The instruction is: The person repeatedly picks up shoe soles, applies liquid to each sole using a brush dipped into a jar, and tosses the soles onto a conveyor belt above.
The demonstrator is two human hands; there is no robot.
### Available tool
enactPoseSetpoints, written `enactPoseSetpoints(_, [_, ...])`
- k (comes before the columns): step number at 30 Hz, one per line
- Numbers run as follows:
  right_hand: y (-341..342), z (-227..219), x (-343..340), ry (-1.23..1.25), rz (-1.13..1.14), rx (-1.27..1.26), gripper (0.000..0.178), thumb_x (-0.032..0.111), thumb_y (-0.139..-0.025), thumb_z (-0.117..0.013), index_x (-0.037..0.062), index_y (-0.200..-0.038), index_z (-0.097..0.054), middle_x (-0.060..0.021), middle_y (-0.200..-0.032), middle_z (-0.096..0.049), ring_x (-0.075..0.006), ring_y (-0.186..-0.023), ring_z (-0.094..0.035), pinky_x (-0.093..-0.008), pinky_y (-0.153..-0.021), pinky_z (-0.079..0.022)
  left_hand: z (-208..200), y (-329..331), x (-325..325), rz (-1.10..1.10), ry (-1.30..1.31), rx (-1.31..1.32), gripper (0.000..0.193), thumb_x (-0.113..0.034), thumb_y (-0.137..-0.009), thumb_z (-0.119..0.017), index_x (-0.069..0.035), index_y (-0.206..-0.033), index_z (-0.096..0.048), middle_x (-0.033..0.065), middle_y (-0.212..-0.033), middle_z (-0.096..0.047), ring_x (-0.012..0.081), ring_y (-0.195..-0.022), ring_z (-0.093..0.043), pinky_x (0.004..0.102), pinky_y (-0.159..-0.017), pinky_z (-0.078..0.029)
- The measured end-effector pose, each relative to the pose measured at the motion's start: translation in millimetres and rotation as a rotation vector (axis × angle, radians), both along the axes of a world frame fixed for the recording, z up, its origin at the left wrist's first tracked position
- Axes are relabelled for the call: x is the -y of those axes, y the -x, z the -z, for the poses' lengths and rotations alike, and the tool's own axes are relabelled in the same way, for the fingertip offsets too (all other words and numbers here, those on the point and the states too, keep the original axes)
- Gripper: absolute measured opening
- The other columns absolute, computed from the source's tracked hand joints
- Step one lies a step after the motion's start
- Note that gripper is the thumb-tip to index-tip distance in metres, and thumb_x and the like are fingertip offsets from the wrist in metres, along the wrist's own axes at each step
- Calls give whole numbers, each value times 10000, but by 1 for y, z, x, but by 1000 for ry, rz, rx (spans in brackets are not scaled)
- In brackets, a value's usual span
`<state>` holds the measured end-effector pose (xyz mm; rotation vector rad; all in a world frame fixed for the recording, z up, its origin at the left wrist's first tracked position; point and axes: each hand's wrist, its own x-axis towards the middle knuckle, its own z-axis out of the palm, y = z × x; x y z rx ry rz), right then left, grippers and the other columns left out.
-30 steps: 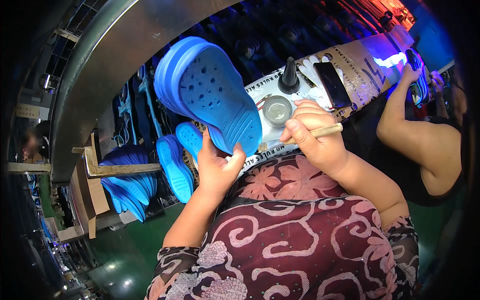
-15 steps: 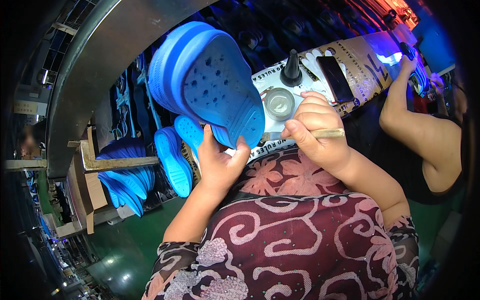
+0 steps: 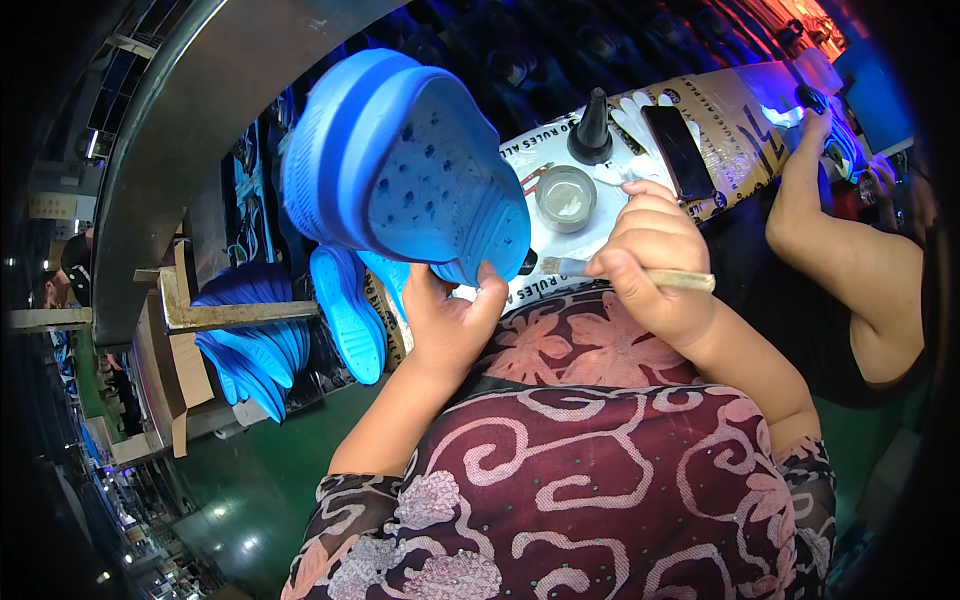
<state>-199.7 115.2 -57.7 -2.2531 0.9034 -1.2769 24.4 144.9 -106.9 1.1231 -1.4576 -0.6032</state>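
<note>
My left hand [image 3: 447,320] grips a large blue foam shoe sole [image 3: 440,165] by its near end, thumb on the inner face. Raised walls surround that face, and small holes dot its far part. In my right hand [image 3: 655,255] is a flat paintbrush [image 3: 683,281] with a pale wooden handle, its bristles pointing left. A narrow gap separates the bristles from the sole's near edge. Just beyond the brush, a small glass jar [image 3: 566,199] holds a clear, pale substance. A black cone-shaped object [image 3: 593,130] stands behind the jar.
A phone [image 3: 677,152] lies over white gloves [image 3: 640,115] on the taped worktop. Other blue soles [image 3: 348,315] lie at the left, with a stack [image 3: 255,345] beyond a metal bracket [image 3: 230,316]. A curved metal beam [image 3: 165,130] rises at left. Another person's arm [image 3: 800,200] reaches in at right.
The brush and my right hand have shifted slightly right, away from the sole. The sole has turned a little and moved slightly left in my left hand.
</note>
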Motion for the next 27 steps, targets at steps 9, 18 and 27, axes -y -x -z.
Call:
enactPoseSetpoints(9, [-2, 3, -2, 29, 21, 16, 243, 203, -841, -635, 86, -629, -650, -30, -589, -578, -207, -609, -554, -376, -860, -414, 2, 6, 3, -46, 85, -162, 377, 90, -714, -624, 50, -1077, -528, 126, -974, -617, 171, -864, -623, 270, -739, -502])
enactPoseSetpoints(18, [-3, 5, -3, -36, -6, 14, 258, 205, -875, -601, 101, -649, -668, -17, -624, -598, -191, -644, -558, -384, -901, -394, 3, 9, 5, -32, 133, -144, 329, 90, -699, -623, 42, -1023, -586, 113, -972, -622, 178, -840, -618, 279, -747, -491])
enactPoseSetpoints(27, [-3, 0, 1, -62, 26, 34, 273, 173, -889, -575, 95, -641, -660, -17, -628, -582, -200, -631, -550, -392, -895, -402, -19, 4, 10, -55, 207, 109, 199, 28, -715, -650, 20, -914, -638, 111, -858, -656, 202, -758, -630, 312, -685, -501])
